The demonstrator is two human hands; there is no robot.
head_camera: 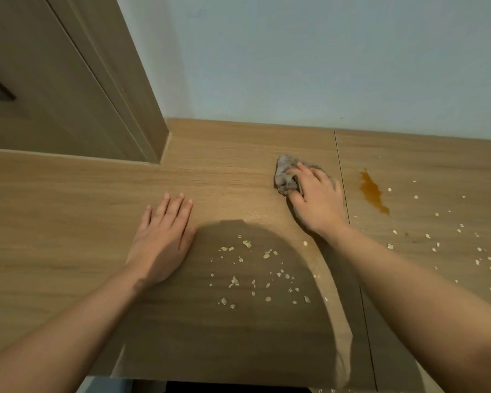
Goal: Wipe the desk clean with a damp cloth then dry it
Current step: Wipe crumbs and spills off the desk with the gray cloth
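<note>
- Desk [68,194] comes first: a pale oak-grain laminate top, smooth and matte, that fills most of your view and bends in an L round the door frame. A thin dark seam [341,177] splits it into panels. You are in the damp-wipe step. Judging by the mess on the surface, that step is at an early stage and drying is not yet due.
- A flat, pale blue-grey wall [295,52] backs the desk, and a brown wood-grain door [54,80] stands at the far left.
- Your left hand [162,239] lies flat on the wood left of centre, fingers straight and close together, holding nothing. It looks like a brace.
- Your right hand [316,199] sits just left of the seam, fingers curled down over the cloth and gripping it against the surface.
- The crumpled grey terry cloth [284,174] is bunched into a lump under those fingers, with its nubby pile showing beyond your fingertips.
- The amber-brown liquid stain [373,192] is a glossy, irregular streak just right of the seam, near the cloth but apart from it. Your next move probably calls for a firm sweep right across the seam. A bunched cloth may only smear the liquid, so open out more of its face.
- Small pale oat-like flakes [247,268], dry and light, lie scattered between your arms and across the right panel. Gather them to one spot rather than flicking them off the edge.
</note>
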